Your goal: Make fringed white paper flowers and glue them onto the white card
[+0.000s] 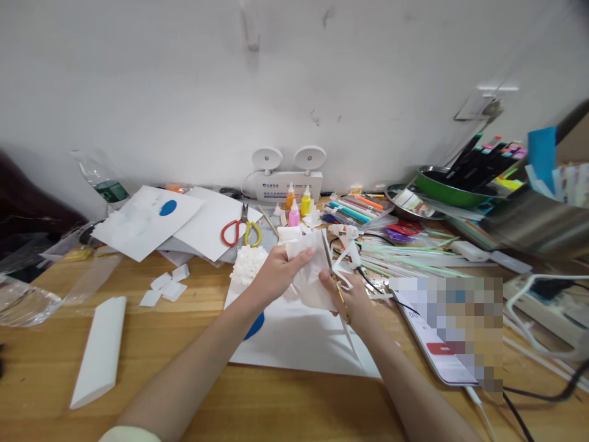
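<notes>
My left hand (283, 273) is closed on a piece of white paper (306, 276), thumb on top. In my right hand (347, 301) is a pair of scissors (340, 298) with gold-coloured handles, its blades along the paper's right edge. A narrow white strip (341, 267) hangs off that edge. Beneath both hands lies a white sheet (294, 344) with a blue shape (254, 326), partly covered by my left arm. A heap of small white pieces (248, 264) sits at the sheet's upper left corner.
Red-and-yellow-handled scissors (240, 230) lie behind my left hand. Small white paper squares (164, 287) and a folded white paper (99, 350) are at left. Small paint bottles (294, 215), a glue gun (347, 242) and a tablet-like device (432, 344) with cables stand around the right side.
</notes>
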`<state>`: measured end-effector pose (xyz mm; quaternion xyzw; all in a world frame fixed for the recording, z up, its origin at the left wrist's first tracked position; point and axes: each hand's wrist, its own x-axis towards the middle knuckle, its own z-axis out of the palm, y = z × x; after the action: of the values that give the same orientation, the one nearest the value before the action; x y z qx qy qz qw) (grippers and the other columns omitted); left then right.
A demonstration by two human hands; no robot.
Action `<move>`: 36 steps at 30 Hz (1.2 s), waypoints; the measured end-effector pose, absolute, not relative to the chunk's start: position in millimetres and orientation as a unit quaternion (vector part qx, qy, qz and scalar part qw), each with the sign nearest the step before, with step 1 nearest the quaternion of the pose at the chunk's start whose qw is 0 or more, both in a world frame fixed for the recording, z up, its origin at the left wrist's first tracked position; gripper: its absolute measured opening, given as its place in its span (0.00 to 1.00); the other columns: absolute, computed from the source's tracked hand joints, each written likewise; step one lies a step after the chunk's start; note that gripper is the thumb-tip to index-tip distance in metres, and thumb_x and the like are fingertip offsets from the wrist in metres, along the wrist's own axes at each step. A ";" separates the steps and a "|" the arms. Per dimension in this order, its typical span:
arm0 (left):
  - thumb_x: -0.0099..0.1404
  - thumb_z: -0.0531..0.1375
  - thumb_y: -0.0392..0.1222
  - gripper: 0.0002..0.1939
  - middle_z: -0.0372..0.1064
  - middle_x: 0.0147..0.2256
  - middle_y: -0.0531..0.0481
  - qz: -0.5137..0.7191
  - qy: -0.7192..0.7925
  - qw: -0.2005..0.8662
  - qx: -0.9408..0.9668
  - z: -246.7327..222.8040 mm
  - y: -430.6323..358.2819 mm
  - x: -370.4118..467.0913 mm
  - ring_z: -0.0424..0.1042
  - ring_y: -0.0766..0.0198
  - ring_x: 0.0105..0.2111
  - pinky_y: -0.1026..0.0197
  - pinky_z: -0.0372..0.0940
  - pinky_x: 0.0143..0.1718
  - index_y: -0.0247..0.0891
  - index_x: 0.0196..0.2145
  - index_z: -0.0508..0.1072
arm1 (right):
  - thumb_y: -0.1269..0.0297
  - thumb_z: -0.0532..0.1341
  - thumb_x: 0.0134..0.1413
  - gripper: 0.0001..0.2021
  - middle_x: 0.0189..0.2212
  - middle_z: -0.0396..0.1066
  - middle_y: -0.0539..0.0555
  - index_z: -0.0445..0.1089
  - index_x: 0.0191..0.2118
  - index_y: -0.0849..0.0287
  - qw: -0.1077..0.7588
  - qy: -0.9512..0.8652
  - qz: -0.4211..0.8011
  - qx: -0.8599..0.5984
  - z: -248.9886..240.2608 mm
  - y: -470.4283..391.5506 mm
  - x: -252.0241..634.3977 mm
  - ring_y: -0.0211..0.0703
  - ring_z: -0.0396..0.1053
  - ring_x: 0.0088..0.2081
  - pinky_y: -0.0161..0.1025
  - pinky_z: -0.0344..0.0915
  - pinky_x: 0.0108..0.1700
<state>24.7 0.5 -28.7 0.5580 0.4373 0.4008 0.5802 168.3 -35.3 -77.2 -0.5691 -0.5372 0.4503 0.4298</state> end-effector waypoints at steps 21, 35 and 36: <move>0.53 0.60 0.51 0.15 0.72 0.26 0.50 0.406 0.447 0.570 0.557 -28.1 1.8 24.7 0.68 0.67 0.25 0.66 0.61 0.26 0.34 0.27 0.74 | 0.41 0.53 0.46 0.25 0.07 0.52 0.46 0.52 0.14 0.57 0.424 -0.568 0.399 -0.582 -77.3 -33.8 169.4 0.33 0.55 0.10 0.30 0.51 0.11; 0.49 0.63 0.45 0.16 0.75 0.31 0.42 0.566 0.426 0.574 0.411 2.7 23.4 -15.7 0.73 0.57 0.35 0.60 0.66 0.36 0.31 0.34 0.73 | 0.42 0.51 0.48 0.25 0.10 0.58 0.48 0.58 0.15 0.59 0.374 -0.630 0.419 -0.535 -72.1 -34.3 172.7 0.33 0.56 0.14 0.32 0.52 0.18; 0.50 0.63 0.45 0.16 0.75 0.31 0.43 0.572 0.422 0.571 0.410 4.9 23.8 -18.3 0.73 0.57 0.35 0.60 0.67 0.36 0.31 0.34 0.73 | 0.43 0.51 0.48 0.24 0.11 0.58 0.48 0.58 0.15 0.59 0.366 -0.646 0.412 -0.528 -73.3 -34.4 173.2 0.33 0.56 0.15 0.32 0.52 0.18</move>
<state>-18.3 23.8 4.9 0.4103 0.4218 0.5723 0.5712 173.2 -34.4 -73.3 -0.5282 -0.6460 0.4118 0.3662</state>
